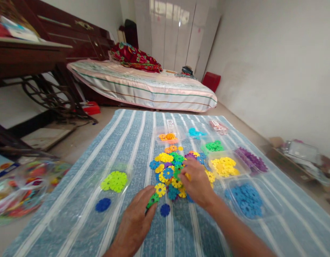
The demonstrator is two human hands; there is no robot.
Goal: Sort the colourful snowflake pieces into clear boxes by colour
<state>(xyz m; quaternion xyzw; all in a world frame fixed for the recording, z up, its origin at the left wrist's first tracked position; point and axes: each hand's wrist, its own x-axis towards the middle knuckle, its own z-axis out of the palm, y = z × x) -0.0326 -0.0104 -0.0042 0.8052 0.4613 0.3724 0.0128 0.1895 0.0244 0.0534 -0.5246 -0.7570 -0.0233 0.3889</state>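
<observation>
- The person sits at the near edge of a blue striped mat (133,142), both arms stretched out over it
- The left hand (138,218) lies low on the mat, its fingertips pinching a dark green disc (153,200) that sits at the near-left edge of the heap
- The right hand (198,184) is curled palm-down over the pile of discs (167,167), fingers dug in among yellow and green pieces; whether it actually grips one I cannot tell
- The pile of mixed colours lies in the middle of the mat, just ahead of both hands
- A loose blue disc (165,210) lies on the mat between the two wrists
- To the left a clear tray holds lime discs (114,181), with a single dark blue disc (103,204) nearer to the person
- To the right, clear trays hold yellow discs (225,166), purple discs (252,160) and blue discs (246,200)
- Beyond the pile sit orange discs (167,136), cyan discs (195,133) and green discs (213,146)
- A clear bag of mixed pieces (17,189) lies off the mat at the left, and a bed (143,87) stands behind
</observation>
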